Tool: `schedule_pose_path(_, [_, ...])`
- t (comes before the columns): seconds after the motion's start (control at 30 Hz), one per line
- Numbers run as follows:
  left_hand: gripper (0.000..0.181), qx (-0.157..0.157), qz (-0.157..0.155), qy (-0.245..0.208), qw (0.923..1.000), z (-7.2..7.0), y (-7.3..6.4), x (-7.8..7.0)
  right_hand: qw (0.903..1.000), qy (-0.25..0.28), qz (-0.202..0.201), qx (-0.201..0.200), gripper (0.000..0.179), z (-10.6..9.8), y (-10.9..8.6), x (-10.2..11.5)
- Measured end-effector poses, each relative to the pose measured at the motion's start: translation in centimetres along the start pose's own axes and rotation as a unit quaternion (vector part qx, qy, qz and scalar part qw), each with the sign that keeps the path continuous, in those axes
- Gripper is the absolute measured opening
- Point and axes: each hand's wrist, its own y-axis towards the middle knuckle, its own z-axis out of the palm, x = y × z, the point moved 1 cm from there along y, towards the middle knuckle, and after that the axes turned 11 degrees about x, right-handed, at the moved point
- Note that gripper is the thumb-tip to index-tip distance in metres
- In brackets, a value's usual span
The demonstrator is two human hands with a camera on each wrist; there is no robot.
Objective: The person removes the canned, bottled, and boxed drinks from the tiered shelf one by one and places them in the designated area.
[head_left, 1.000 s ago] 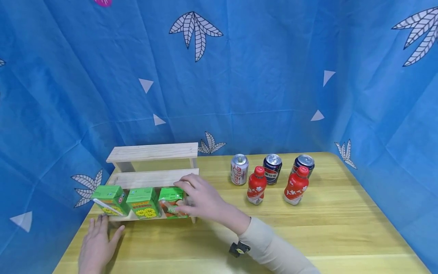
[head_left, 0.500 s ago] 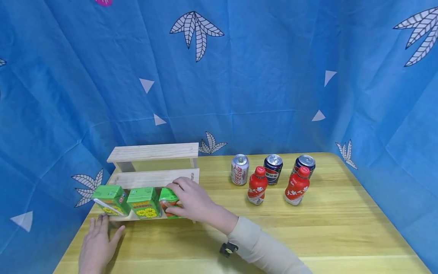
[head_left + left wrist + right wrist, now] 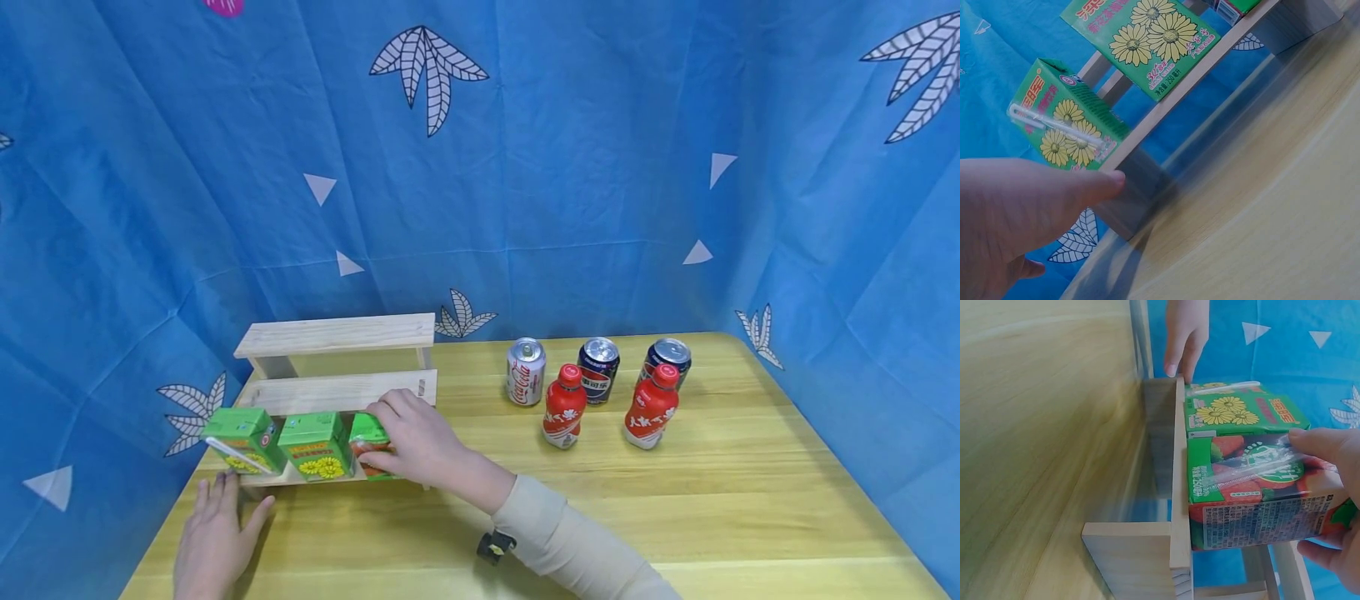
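Blue leaf-print cloth (image 3: 525,167) is hanging behind and to both sides of the desk (image 3: 675,500).

Stepped wooden shelf (image 3: 337,387) is standing on the desk directly ahead of both hands. Its lowest step is carrying three drink cartons in a row; the two upper steps are showing bare wood.

Right hand (image 3: 420,442) is reaching in from the right and is holding the red-and-green carton (image 3: 367,433) at the right end of the lowest step. In the right wrist view the thumb is lying across the carton's front over the wrapped straw and the fingers are curling round its far side, so the grip is closed on the carton, and the carton (image 3: 1254,494) is sitting on the step.

Left hand (image 3: 213,537) is lying flat on the desk, fingers straight, grip relaxed and holding nothing; its fingertips are just below the shelf's left leg.

Directly left of the held carton, the middle green daisy carton (image 3: 315,444) is standing upright; the left green daisy carton (image 3: 242,437) is standing just beyond the left hand's fingertips.

Well to the right of the right hand, three cans (image 3: 597,369) and two red bottles (image 3: 562,406) are standing on the desk.
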Motion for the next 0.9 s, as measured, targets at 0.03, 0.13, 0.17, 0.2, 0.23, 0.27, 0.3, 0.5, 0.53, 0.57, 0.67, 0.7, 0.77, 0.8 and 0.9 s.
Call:
schedule_pose_path(0.03, [0.097,0.000,-0.001,0.000,1.0000,0.0,0.0,0.0,1.0000,0.003,-0.001,0.000,0.056,0.0,0.0,0.0])
schedule_pose_path(0.13, [0.098,-0.001,-0.001,0.000,1.0000,0.1,0.0,0.0,1.0000,0.009,-0.003,0.002,0.055,-0.1,-0.1,0.0])
schedule_pose_path(0.17, [0.097,-0.002,-0.001,0.001,1.0000,0.2,0.0,0.0,0.9999,0.011,-0.005,0.002,0.055,-0.1,-0.1,0.0])
schedule_pose_path(0.2, [0.097,-0.002,-0.001,0.001,1.0000,0.2,0.0,0.1,0.9999,0.012,-0.006,0.003,0.054,-0.2,-0.2,0.1])
schedule_pose_path(0.23, [0.097,-0.002,0.000,0.001,1.0000,0.2,0.0,0.1,0.9999,0.012,-0.008,0.003,0.054,-0.2,-0.2,0.1])
schedule_pose_path(0.27, [0.097,-0.002,0.000,0.000,1.0000,0.3,0.0,0.1,0.9999,0.013,-0.010,0.002,0.053,-0.3,-0.3,0.1])
schedule_pose_path(0.3, [0.097,-0.001,0.000,0.000,1.0000,0.3,0.0,0.1,0.9998,0.014,-0.012,0.002,0.053,-0.3,-0.3,0.1])
schedule_pose_path(0.5, [0.097,-0.002,0.002,-0.003,1.0000,0.3,0.0,0.1,0.9996,0.012,-0.024,0.003,0.050,-0.6,-0.5,0.1])
schedule_pose_path(0.53, [0.097,-0.002,0.002,-0.004,1.0000,0.3,0.0,0.1,0.9996,0.010,-0.025,0.004,0.050,-0.7,-0.6,0.1])
schedule_pose_path(0.57, [0.097,-0.001,0.002,-0.004,1.0000,0.3,0.0,0.1,0.9996,0.011,-0.026,0.005,0.049,-0.8,-0.6,0.1])
schedule_pose_path(0.67, [0.097,-0.001,0.001,-0.003,1.0000,0.3,0.0,0.2,0.9994,0.012,-0.031,0.006,0.048,-1.0,-0.8,0.0])
schedule_pose_path(0.7, [0.097,-0.002,0.001,-0.003,1.0000,0.3,0.0,0.2,0.9994,0.013,-0.033,0.005,0.048,-1.1,-0.9,0.0])
schedule_pose_path(0.77, [0.097,-0.003,0.003,-0.002,1.0000,0.3,0.0,0.1,0.9993,0.011,-0.036,0.001,0.048,-1.2,-1.0,-0.1])
schedule_pose_path(0.8, [0.096,-0.005,0.004,-0.002,1.0000,0.2,-0.1,0.1,0.9992,0.011,-0.038,-0.003,0.048,-1.4,-1.1,-0.1])
schedule_pose_path(0.9, [0.094,-0.011,0.009,0.001,0.9999,0.2,-0.2,0.1,0.9989,0.007,-0.044,-0.013,0.048,-1.8,-1.5,-0.3])
